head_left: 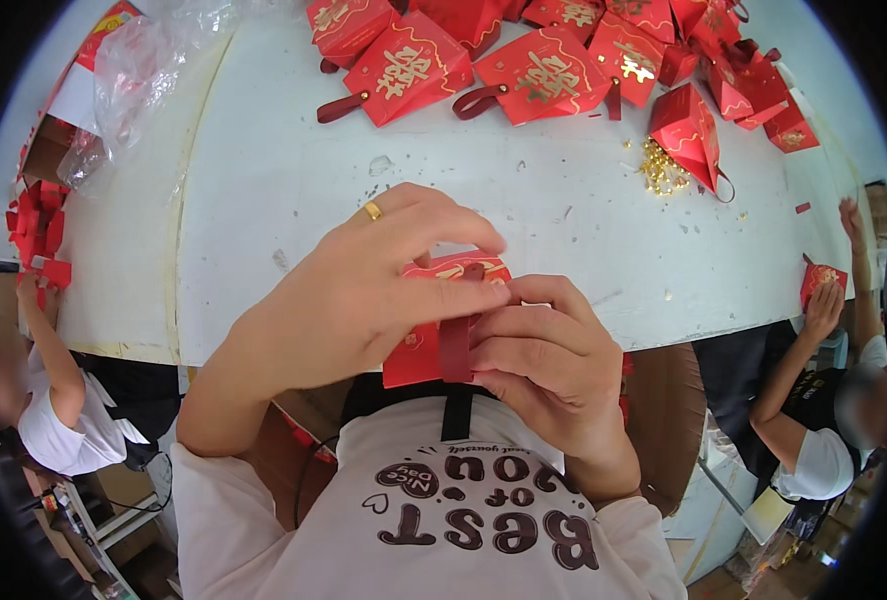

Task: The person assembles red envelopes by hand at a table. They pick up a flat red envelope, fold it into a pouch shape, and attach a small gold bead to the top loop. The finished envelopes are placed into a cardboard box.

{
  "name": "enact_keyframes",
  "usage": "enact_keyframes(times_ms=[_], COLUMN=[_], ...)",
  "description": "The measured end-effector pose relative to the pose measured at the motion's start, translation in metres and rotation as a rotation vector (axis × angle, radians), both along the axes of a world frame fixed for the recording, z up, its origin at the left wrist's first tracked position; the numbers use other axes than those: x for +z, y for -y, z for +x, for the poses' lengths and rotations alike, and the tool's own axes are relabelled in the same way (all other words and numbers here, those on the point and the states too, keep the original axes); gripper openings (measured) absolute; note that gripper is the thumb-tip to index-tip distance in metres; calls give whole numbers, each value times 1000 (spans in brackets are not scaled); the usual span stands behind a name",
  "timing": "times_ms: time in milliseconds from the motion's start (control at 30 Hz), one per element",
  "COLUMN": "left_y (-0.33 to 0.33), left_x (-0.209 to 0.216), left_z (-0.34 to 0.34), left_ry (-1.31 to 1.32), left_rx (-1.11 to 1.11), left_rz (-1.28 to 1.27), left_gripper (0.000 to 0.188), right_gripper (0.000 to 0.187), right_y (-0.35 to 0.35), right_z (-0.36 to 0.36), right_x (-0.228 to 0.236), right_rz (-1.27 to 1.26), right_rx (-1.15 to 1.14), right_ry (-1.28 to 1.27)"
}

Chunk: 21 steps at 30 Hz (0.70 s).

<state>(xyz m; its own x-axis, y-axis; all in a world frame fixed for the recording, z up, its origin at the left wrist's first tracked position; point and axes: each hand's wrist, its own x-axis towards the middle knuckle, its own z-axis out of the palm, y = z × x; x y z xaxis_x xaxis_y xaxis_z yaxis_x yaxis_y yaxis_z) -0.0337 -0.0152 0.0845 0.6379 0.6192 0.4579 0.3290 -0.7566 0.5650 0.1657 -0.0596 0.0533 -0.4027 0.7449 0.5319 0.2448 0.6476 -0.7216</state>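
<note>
At the near edge of the table [248,220], the left hand [348,290] held the red box [410,360] between parted, curved fingers; the right hand [560,365], fingers bunched, apparently pinched it beside the dark red ribbon [455,350], tips partly hidden; keeping the ribbon flat seemed wisest

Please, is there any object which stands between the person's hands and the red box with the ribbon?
No, nothing visible does. The right hand holds the red box at its right side, beside the ribbon; the left hand reaches over it. The gold pieces lie well away.
</note>
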Motion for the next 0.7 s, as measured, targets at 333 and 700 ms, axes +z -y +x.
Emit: enact_keyframes(times_ms=[333, 700], left_y=[1, 18], left_x=[-12, -15], left_z=[2, -11], left_ry=[71, 267], left_rx=[83, 168], left_rz=[-226, -560], left_gripper=[33, 29], right_gripper=[26, 26], right_y=[-1, -3], right_z=[1, 0], right_x=[0, 1], right_rz=[-24, -53], right_rx=[30, 21], right_ry=[-32, -110])
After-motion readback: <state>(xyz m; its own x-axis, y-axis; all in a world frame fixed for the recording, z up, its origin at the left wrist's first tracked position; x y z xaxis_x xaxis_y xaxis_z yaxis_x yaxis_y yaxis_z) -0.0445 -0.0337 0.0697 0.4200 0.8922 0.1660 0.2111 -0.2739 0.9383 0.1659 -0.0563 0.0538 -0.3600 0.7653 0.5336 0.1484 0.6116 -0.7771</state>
